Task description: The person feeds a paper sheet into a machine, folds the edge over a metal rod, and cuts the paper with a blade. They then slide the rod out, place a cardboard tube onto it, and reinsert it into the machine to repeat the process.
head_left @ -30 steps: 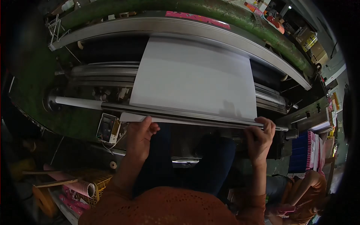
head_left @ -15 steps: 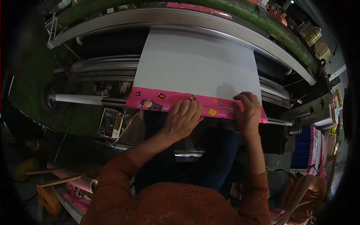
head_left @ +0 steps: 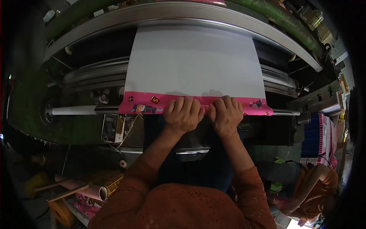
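A wide sheet of paper, its white side [head_left: 194, 61] facing up, runs down from the machine. Along its near edge, a pink band printed with small figures [head_left: 126, 100] lies around a long metal shaft [head_left: 286, 113]. My left hand [head_left: 183, 113] is closed over this pink paper near its middle, knuckles up. Just to its right, my right hand [head_left: 227, 113] grips the same edge, with the thumbs close together. The fingertips are hidden on the far side, as is the pink paper beneath both hands.
A curved metal bar [head_left: 152, 16] and a green roller [head_left: 263, 19] span the machine beyond the sheet. A small open box [head_left: 113, 128] sits below the shaft at left. Cardboard tubes [head_left: 97, 192] lie lower left. Another person's arm [head_left: 310, 189] shows at lower right.
My right hand has moved left from near the paper's right end to beside my left hand, and its fingers have closed over the edge. The head view has shifted slightly.
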Available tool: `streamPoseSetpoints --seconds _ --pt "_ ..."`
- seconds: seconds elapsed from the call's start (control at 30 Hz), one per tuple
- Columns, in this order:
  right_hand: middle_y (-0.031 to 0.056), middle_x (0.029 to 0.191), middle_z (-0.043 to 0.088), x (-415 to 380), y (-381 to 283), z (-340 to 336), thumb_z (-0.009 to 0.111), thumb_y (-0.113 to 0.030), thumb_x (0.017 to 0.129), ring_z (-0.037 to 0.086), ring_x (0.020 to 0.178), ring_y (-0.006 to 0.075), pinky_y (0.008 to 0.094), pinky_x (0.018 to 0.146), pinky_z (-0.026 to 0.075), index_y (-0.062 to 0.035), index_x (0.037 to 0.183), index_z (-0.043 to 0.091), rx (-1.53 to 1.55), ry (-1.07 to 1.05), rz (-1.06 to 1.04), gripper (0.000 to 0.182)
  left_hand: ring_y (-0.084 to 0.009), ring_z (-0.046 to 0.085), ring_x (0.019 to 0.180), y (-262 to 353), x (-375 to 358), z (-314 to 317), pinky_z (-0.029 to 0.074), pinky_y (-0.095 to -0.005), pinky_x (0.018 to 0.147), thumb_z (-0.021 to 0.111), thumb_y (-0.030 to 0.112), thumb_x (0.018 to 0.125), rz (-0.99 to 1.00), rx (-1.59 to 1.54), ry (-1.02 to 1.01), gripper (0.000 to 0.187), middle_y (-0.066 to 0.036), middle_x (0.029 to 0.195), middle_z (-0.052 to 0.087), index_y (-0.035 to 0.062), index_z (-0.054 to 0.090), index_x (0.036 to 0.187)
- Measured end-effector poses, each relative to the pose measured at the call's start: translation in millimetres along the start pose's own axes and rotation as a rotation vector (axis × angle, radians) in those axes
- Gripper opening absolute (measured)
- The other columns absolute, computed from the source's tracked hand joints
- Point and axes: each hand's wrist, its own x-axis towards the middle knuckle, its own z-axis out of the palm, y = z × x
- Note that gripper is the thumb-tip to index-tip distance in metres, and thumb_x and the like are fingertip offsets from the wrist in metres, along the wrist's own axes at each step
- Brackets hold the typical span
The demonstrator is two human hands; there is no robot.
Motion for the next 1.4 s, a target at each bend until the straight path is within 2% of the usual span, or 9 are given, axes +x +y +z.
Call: streamPoseSetpoints --seconds 0.13,0.47,0.57,0.67,0.7,0.87,1.07,1.2,1.4 --pt "0.0042 0.070 0.053 11.2 -0.6 -6.9 0.066 -0.027 0.079 0.053 0.067 0.0233 0.0351 0.060 0.041 -0.0108 0.073 0.053 0.042 -0.041 0.040 0.022 -0.0206 0.054 0.062 -0.9 5.7 -4.7 0.039 -0.0320 0.058 0.050 0.029 0.091 -0.021 -0.032 -0.006 0.027 -0.004 0.072 0.057 0.0086 0.057 0.076" --pt "0.0038 0.078 0.058 34.5 2.3 -15.9 0.068 -0.024 0.082 0.056 0.077 0.0231 0.0365 0.063 0.043 -0.0082 0.076 0.060 0.146 -0.181 0.114 0.019 -0.0317 0.056 0.106 -2.6 44.6 -18.9 0.046 -0.0423 0.084 0.065 0.015 0.080 -0.215 -0.201 -0.331 0.013 -0.010 0.102 0.062 0.0030 0.061 0.077" --pt "0.0044 0.088 0.061 46.1 1.4 -15.1 0.069 -0.026 0.081 0.056 0.085 0.0242 0.0384 0.069 0.043 -0.0072 0.082 0.063 0.168 -0.156 0.131 0.020 -0.0370 0.051 0.117 -17.4 58.7 -24.9 0.043 -0.0495 0.092 0.058 0.015 0.087 -0.358 -0.589 -0.073 0.019 -0.017 0.127 0.056 0.0011 0.065 0.098" --pt "0.0057 0.096 0.062 66.9 11.3 2.8 0.069 -0.026 0.080 0.056 0.089 0.0255 0.0398 0.074 0.042 -0.0065 0.088 0.063 0.134 -0.101 0.148 0.022 -0.0391 0.047 0.125 7.3 24.8 -44.1 0.036 -0.0545 0.099 0.056 0.020 0.088 -0.173 -0.320 -0.010 0.033 -0.019 0.131 0.053 0.0027 0.061 0.116" --pt "0.0066 0.099 0.061 70.4 15.2 8.9 0.068 -0.025 0.080 0.056 0.090 0.0261 0.0403 0.075 0.041 -0.0063 0.091 0.063 0.101 -0.100 0.148 0.022 -0.0402 0.040 0.131 26.1 16.6 -51.5 0.029 -0.0587 0.104 0.055 0.024 0.090 -0.184 -0.262 -0.261 0.042 -0.020 0.137 0.048 0.0022 0.056 0.125" --pt "0.0082 0.111 0.062 83.1 23.6 -2.9 0.069 -0.019 0.078 0.057 0.103 0.0269 0.0395 0.084 0.041 -0.0078 0.106 0.064 0.128 0.047 0.072 0.031 -0.0399 0.035 0.134 -0.2 50.2 -24.2 0.027 -0.0581 0.106 0.058 0.026 0.088 -0.120 -0.040 -0.438 0.049 -0.021 0.141 0.043 -0.0007 0.051 0.129" --pt "0.0144 0.131 0.052 17.4 8.8 -33.4 0.064 -0.027 0.084 0.040 0.131 0.0338 0.0476 0.102 0.029 -0.0047 0.128 0.053 0.090 -0.166 0.161 0.051 -0.0394 0.039 0.132 -27.4 75.6 -21.8 0.028 -0.0563 0.106 0.054 0.022 0.092 -0.020 -0.193 -0.020 0.041 -0.020 0.136 0.048 -0.0012 0.052 0.126" --pt "0.0159 0.127 0.055 62.5 23.9 -9.4 0.062 -0.026 0.087 0.044 0.128 0.0336 0.0473 0.101 0.031 -0.0023 0.123 0.055 0.065 -0.088 0.216 0.043 -0.0381 0.040 0.132 24.2 14.3 -41.9 0.031 -0.0567 0.104 0.061 0.035 0.084 -0.095 -0.137 -0.496 0.052 -0.019 0.136 0.048 0.0009 0.057 0.122" --pt "0.0141 0.120 0.060 39.0 33.0 -30.4 0.061 -0.021 0.085 0.049 0.122 0.0324 0.0454 0.100 0.033 -0.0017 0.120 0.057 0.069 0.074 0.123 0.040 -0.0394 0.043 0.127 -22.2 77.6 -8.7 0.034 -0.0554 0.102 0.064 0.025 0.082 -0.012 -0.088 -0.144 0.039 -0.019 0.127 0.053 -0.0015 0.060 0.110"
